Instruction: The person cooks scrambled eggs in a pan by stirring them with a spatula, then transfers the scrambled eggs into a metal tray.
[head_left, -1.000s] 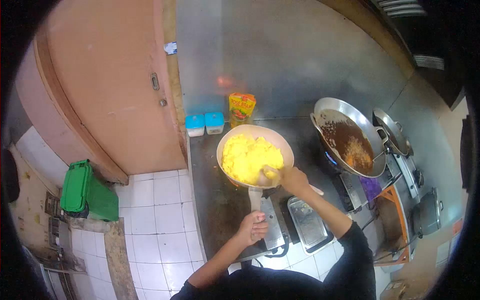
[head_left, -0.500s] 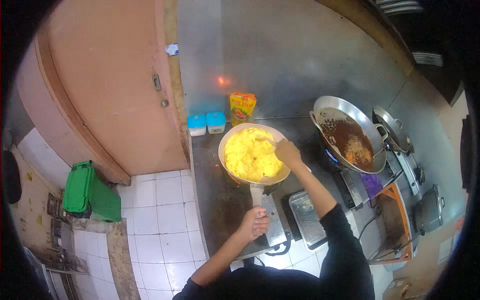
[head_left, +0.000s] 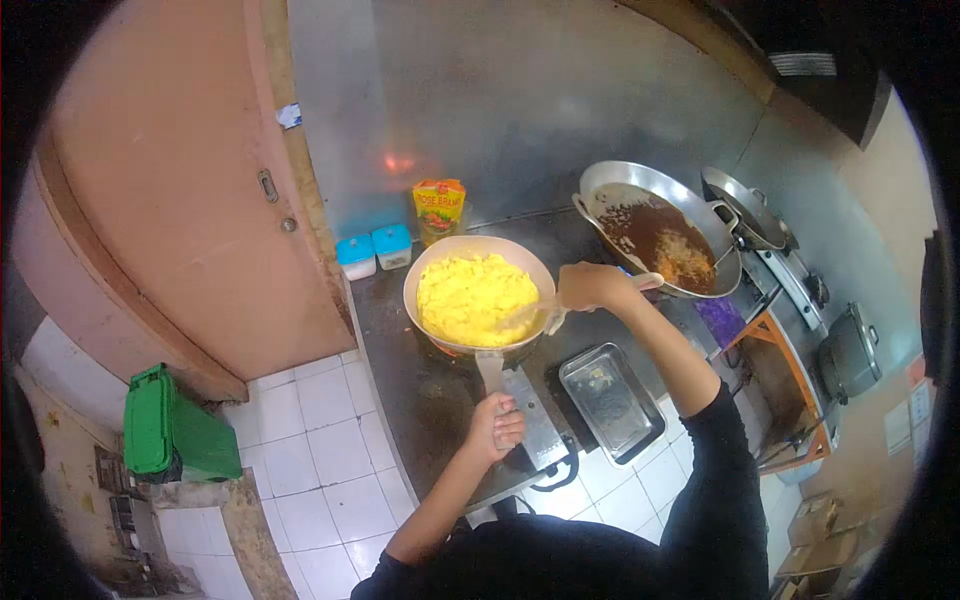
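My left hand point(head_left: 495, 426) is wrapped round the pale handle of a frying pan point(head_left: 410, 292). Soft yellow scrambled egg point(head_left: 475, 300) fills much of the pan, heaped towards its left side. In my right hand point(head_left: 592, 287) is a spatula point(head_left: 525, 314), its handle end sticking out to the right past my fist. The spatula's blade lies at the egg's lower right edge, inside the pan rim. Under the pan is a portable stove point(head_left: 535, 425), mostly covered by the pan.
A large wok point(head_left: 640, 172) of dark oil with frying food stands at the right. Behind the pan are an oil pouch point(head_left: 438, 208) and blue-lidded containers point(head_left: 392, 243). A metal tray point(head_left: 612, 400) lies to the right; a green bin point(head_left: 180, 425) stands on the floor.
The spatula has moved from the egg's upper part to the pan's lower right side, with my right hand drawn outward. The egg has shifted leftward in the pan. The view has turned slightly right.
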